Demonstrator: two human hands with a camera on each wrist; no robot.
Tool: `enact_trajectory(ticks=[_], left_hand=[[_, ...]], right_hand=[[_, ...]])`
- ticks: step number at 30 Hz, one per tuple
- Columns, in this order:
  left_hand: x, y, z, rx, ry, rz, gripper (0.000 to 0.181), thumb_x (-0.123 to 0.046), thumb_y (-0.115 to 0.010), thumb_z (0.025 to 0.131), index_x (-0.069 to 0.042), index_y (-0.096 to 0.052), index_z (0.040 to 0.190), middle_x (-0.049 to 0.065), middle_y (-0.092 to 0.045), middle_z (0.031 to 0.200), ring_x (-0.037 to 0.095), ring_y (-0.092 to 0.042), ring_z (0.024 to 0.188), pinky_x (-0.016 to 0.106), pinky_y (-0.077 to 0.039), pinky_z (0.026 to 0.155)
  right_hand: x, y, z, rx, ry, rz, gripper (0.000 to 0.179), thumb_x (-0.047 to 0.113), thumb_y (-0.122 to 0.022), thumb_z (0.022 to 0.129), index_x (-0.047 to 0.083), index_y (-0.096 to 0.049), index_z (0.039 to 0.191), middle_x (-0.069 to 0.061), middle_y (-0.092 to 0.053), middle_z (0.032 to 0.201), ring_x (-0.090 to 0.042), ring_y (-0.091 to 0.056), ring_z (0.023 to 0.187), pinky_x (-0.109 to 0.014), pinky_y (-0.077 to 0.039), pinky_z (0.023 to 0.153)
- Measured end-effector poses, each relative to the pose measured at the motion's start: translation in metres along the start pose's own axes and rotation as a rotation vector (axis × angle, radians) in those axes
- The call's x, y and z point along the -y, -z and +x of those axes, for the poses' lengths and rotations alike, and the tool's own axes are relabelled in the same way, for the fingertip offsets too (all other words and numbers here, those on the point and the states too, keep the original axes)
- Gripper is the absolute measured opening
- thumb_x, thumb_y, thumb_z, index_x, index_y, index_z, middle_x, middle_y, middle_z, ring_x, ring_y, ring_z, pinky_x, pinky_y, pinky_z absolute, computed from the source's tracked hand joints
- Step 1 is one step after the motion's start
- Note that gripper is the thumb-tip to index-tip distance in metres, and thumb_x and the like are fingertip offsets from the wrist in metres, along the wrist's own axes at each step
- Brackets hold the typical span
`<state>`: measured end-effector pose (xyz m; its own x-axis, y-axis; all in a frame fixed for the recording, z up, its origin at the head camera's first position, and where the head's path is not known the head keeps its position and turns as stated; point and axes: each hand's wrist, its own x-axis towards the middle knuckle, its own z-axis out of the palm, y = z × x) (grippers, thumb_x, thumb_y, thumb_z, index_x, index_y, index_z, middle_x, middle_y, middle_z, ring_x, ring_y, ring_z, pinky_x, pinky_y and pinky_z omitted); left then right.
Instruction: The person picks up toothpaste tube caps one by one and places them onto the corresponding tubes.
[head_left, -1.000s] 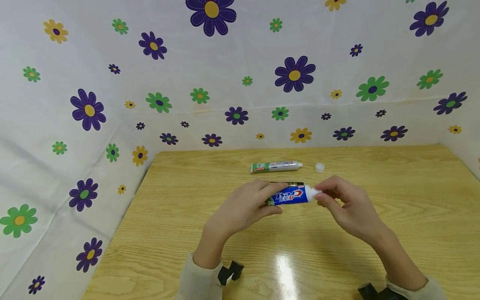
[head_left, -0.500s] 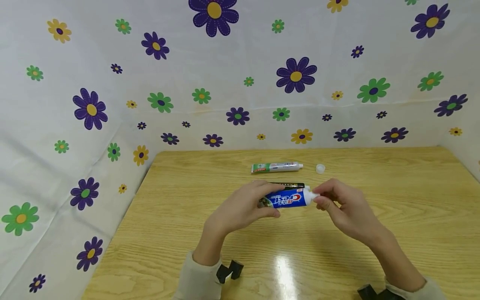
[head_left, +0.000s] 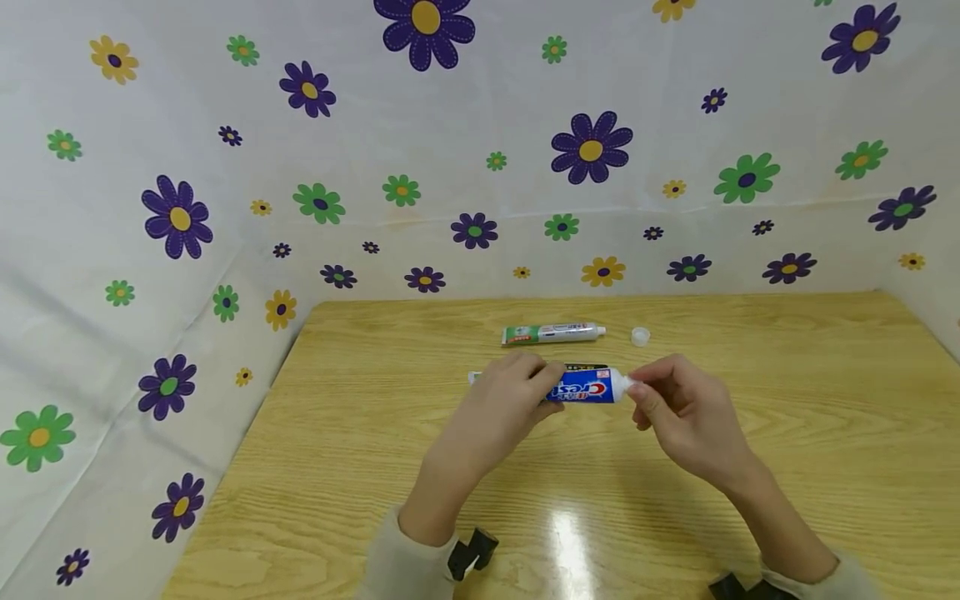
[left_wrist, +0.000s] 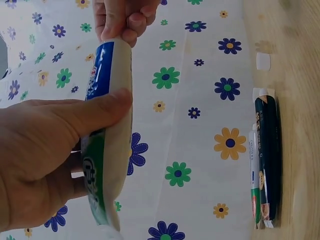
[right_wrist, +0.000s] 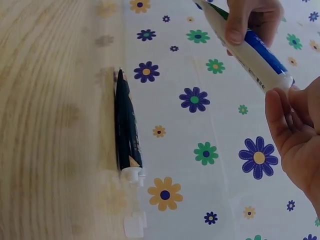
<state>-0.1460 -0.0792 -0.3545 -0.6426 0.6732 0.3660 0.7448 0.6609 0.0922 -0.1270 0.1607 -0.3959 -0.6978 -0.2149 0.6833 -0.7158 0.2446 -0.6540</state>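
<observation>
Head view: left hand (head_left: 487,412) grips blue Crest tube (head_left: 587,387), right hand (head_left: 692,421) fingers pinch its white tip (head_left: 623,385), green-silver tube (head_left: 553,333) lying behind

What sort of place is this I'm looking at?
Probably a staged work area: a wood-grain table, a flowered sheet hung behind and to the sides, and a blue tube held over the table.

Hands (left_wrist: 45,147) gripping blue-and-green tube (left_wrist: 114,150), dark tube (left_wrist: 270,145) on table (left_wrist: 302,150), floral cloth (left_wrist: 200,145)
</observation>
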Motion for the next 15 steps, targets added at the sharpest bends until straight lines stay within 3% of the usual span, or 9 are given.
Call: enact_trajectory(ticks=[3,7,11,15], left_hand=[[-0.0042,0.0010,-0.0007,-0.021,-0.006,0.116,0.036,-0.028,-0.073,0.090,-0.011,-0.065,0.121,0.004,-0.067,0.109,0.021,-0.062,0.105,0.034,-0.053,0.093],[-0.0081,0.0017,-0.0010,0.004,-0.008,0.205,0.037,-0.028,-0.070,0.093,-0.011,-0.061,0.125,0.005,-0.065,0.112,0.023,-0.060,0.109,0.036,-0.053,0.093],[-0.0066,-0.0001,0.0002,0.058,-0.001,0.169,0.042,-0.029,-0.068,0.095,-0.009,-0.059,0.131,0.006,-0.065,0.116,0.022,-0.060,0.111,0.036,-0.052,0.097],[-0.0009,-0.0049,0.0021,0.139,0.014,0.077,0.051,-0.031,-0.066,0.097,-0.005,-0.054,0.140,0.007,-0.064,0.123,0.022,-0.059,0.115,0.035,-0.050,0.101]], right_hand=[[-0.0006,-0.0032,0.0005,-0.022,-0.025,0.057,0.026,-0.026,-0.057,0.084,-0.007,-0.061,0.102,-0.006,-0.062,0.074,-0.011,-0.060,0.056,-0.020,-0.053,0.051],[0.0011,-0.0041,0.0000,-0.041,-0.105,0.115,0.020,-0.023,-0.055,0.088,-0.008,-0.060,0.102,-0.004,-0.062,0.074,-0.011,-0.061,0.056,-0.022,-0.054,0.051],[0.0025,-0.0026,0.0004,-0.029,-0.218,0.166,0.011,-0.016,-0.055,0.093,-0.009,-0.058,0.102,-0.005,-0.062,0.076,-0.012,-0.062,0.057,-0.024,-0.056,0.052],[0.0020,-0.0006,0.0010,-0.021,-0.320,0.265,0.006,-0.009,-0.054,0.097,-0.011,-0.056,0.102,-0.010,-0.061,0.077,-0.014,-0.064,0.059,-0.028,-0.058,0.054]])
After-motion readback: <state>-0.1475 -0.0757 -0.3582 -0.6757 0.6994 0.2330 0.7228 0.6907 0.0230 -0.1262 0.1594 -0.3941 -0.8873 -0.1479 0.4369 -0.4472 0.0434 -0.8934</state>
